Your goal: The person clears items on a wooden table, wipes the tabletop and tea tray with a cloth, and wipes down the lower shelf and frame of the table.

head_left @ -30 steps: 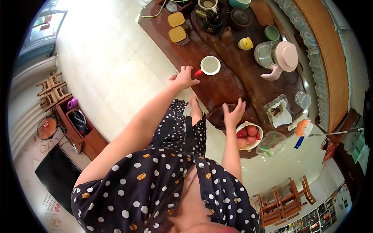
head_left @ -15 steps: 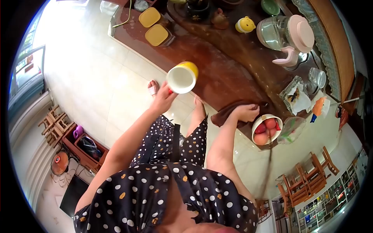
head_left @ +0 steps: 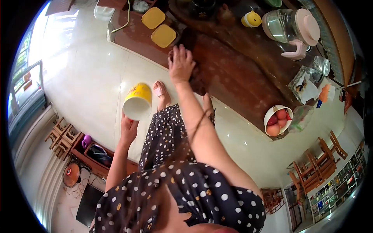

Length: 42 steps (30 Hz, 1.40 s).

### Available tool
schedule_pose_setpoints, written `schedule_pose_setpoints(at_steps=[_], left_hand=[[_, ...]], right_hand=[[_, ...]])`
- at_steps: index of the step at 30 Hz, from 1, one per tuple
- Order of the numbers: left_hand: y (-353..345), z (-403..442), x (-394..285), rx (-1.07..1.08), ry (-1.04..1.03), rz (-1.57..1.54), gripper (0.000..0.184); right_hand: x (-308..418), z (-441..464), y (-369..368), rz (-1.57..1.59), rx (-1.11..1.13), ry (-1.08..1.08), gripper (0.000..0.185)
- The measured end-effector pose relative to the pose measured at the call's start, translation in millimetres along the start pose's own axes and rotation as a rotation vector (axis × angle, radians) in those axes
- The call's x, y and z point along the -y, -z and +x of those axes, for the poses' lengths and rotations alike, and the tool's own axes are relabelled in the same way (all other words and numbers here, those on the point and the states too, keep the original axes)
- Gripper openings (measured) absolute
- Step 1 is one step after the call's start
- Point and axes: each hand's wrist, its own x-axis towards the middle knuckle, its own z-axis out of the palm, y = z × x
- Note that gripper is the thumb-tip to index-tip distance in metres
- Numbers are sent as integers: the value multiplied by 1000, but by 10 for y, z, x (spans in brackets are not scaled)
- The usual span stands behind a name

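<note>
My left hand [head_left: 128,131] grips a yellow mug [head_left: 140,93] with a white inside, held over the floor to the left of the table, its mouth tilted toward me. My right hand [head_left: 181,65] lies on the near left part of the brown table [head_left: 229,73], fingers stretched out and pressing on a dark brown cloth [head_left: 197,82]. Part of the cloth shows below and beside the hand; the rest is hidden under it. Just beyond my fingertips stand two containers with yellow lids [head_left: 163,36].
A white bowl of round reddish fruit [head_left: 280,121] sits at the table's right corner. Farther back are a glass pitcher with a pink lid [head_left: 307,28], a yellow-topped small jar [head_left: 251,19] and a tray with crumpled tissue [head_left: 305,85]. Wooden chairs [head_left: 318,167] stand at right.
My right hand has slid with the cloth from near the fruit bowl to the table's left part, its fingers now spread. The mug in my left hand has moved left and lower, away from the table.
</note>
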Motion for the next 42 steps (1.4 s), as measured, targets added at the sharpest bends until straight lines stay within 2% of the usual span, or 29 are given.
schedule_pose_setpoints(at_steps=[2, 6, 8, 10, 13, 16, 17, 21, 22, 24, 26, 27, 28, 30, 34, 36, 38, 40, 41, 42], left_hand=[[-145, 254, -182, 19, -48, -2, 22], [-618, 850, -591, 71, -172, -71, 24], [-925, 1156, -587, 128, -184, -114, 28], [-1230, 1470, -605, 167, -255, -30, 28], [-1519, 1834, -834, 191, -249, -87, 29], [-1704, 2064, -923, 185, -227, -101, 31], [-1746, 2120, -927, 189, -204, -118, 32], [-1769, 2264, -934, 168, -162, -133, 31], [-1752, 2274, -927, 168, -161, -134, 30], [-1746, 2284, -899, 173, -183, -155, 34], [-1717, 2280, -899, 191, -178, -25, 41], [-1690, 2268, -846, 176, -218, 38, 50], [-1592, 2222, -919, 209, -119, 36, 55], [-1409, 2101, -902, 86, -160, 39, 53], [-822, 1914, -473, -113, -166, -1, 47], [-440, 2224, -39, -459, -178, -46, 45], [113, 2610, -50, -628, -152, 83, 44], [319, 3102, 220, -643, -269, 296, 47], [384, 3241, 322, -645, -325, 406, 49], [433, 3256, 392, -504, -254, 458, 44]], right_hand=[[-384, 78, 322, -95, 183, -30, 58], [-1726, -23, 1003, -270, -7, -28, 52], [-2297, -177, 1404, -384, -78, -140, 47], [-2723, -471, 1631, -527, -102, -408, 46], [-2645, -651, 1638, -538, -195, -566, 51], [-2490, -652, 1574, -553, -175, -777, 59], [-2477, -684, 1568, -542, -123, -813, 67], [-2214, -785, 1582, -521, -82, -900, 76], [-2162, -810, 1560, -476, -118, -930, 70], [-2069, -906, 1435, -423, -218, -917, 63], [-1859, -1014, 1232, -423, -185, -834, 57], [-1641, -1028, 1187, -373, -155, -740, 56], [-1425, -1033, 1125, -338, -109, -691, 57], [-1035, -1052, 958, -190, -9, -635, 56], [-448, -1029, 474, -94, 23, -214, 51], [-128, -925, 226, -10, 18, -126, 49], [232, -719, 34, 197, 214, 42, 48], [610, -503, -173, 245, 356, 163, 52], [752, -352, -285, 269, 346, 205, 52], [894, -195, -381, 294, 337, 243, 51]])
